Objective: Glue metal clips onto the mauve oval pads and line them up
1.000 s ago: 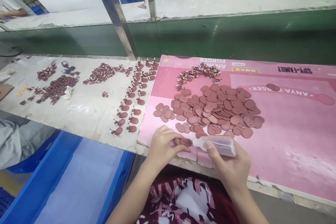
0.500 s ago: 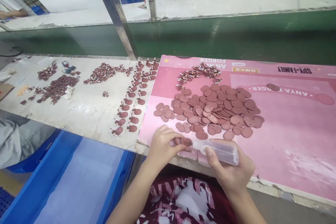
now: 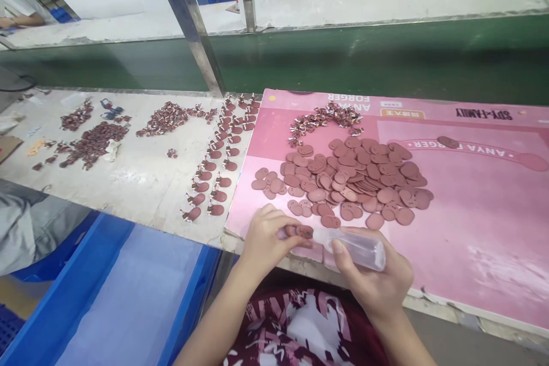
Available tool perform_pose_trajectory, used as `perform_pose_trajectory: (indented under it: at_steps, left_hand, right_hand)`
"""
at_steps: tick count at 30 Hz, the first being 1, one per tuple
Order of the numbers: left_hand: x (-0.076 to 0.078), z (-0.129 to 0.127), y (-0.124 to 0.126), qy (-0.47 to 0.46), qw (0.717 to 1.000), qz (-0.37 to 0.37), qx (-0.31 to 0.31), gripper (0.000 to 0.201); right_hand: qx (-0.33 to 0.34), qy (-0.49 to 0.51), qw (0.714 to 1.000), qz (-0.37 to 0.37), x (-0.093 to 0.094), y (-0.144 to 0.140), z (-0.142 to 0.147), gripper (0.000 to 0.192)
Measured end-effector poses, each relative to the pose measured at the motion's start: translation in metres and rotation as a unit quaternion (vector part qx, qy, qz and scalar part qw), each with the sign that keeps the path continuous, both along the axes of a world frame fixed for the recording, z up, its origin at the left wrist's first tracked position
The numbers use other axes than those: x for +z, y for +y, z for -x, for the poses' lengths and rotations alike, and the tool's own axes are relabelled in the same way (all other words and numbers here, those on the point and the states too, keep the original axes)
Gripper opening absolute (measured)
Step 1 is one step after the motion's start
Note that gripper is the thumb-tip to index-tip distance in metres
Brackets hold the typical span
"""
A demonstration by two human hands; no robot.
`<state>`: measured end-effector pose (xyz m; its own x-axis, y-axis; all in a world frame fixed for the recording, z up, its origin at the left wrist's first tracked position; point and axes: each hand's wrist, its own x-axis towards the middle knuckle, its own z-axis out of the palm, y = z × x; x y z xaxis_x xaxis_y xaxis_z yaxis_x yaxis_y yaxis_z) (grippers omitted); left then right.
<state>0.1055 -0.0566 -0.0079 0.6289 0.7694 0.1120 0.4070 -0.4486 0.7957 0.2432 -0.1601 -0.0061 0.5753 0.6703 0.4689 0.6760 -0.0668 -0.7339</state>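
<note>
Near the front edge of the pink board, my left hand pinches a small brown oval base between thumb and fingers. My right hand is wrapped round a clear squeeze bottle, tilted so its nozzle points left. The nozzle tip is at the base's right end; whether it touches I cannot tell. Just beyond both hands lies a heap of brown oval bases, some with small holes. Behind the heap is a cluster of small figure parts.
Rows of bases with figure parts attached stand left of the pink board. Further left are piles of small brown parts. A blue bin is at lower left. A metal post rises behind the table.
The bottle and my right hand have shifted slightly left, bringing the nozzle further over the base. My left hand has stayed in place with the base.
</note>
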Motion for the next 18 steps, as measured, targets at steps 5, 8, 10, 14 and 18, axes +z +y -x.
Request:
perform_pose_trajectory:
  at_steps: [5, 8, 10, 14, 18]
  left_hand:
    - [0.0001, 0.0000, -0.0002, -0.001, 1.000, -0.001, 0.002, 0.014]
    - [0.0001, -0.0003, -0.0005, -0.005, 1.000, -0.001, 0.002, 0.015]
    - [0.0000, -0.0004, -0.0005, -0.007, 1.000, -0.002, 0.001, 0.015]
    - [-0.0010, 0.0000, -0.0003, -0.006, 1.000, -0.013, 0.002, 0.015]
    - [-0.0021, 0.0009, -0.0009, -0.009, 0.999, -0.030, 0.003, 0.017]
  right_hand:
    - [0.000, 0.000, 1.000, -0.002, -0.0002, -0.0008, 0.0003, 0.022]
    - [-0.003, -0.001, 1.000, -0.001, -0.0002, 0.0000, -0.0001, 0.022]
    - [0.001, -0.004, 1.000, -0.007, -0.0005, 0.0000, -0.0003, 0.021]
    - [0.001, 0.009, 1.000, -0.023, -0.0020, -0.0022, -0.0005, 0.018]
    - [-0.006, 0.037, 0.999, -0.031, -0.0040, -0.0048, -0.0009, 0.018]
